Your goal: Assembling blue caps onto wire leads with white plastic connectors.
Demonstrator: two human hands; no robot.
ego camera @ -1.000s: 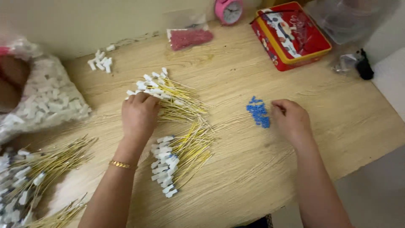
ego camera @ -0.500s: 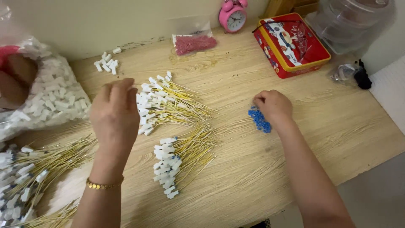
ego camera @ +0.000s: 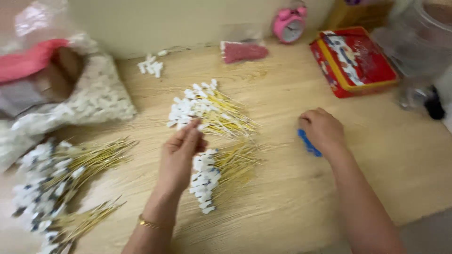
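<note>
Left hand at the white-tipped gold pins, right hand on the blue beads, mid-bench.

Item: left hand (ego camera: 181, 153), fingers pressed together and pointing to the far edge of the bench, fingertips touching the near end of the far pile of pins (ego camera: 207, 109); whether a pin is pinched between them cannot be told. That pile lies just beyond the hand, white heads toward the left edge, gold shafts running toward the right edge. A second pile of pins (ego camera: 214, 174) lies just right of the same hand, toward the near edge, heads leftward likewise. Item: right hand (ego camera: 322, 130), curled over the blue beads (ego camera: 308, 142), touching them; grip hidden. The left hand is the nearer to both pin piles; the right is well apart from them.
</note>
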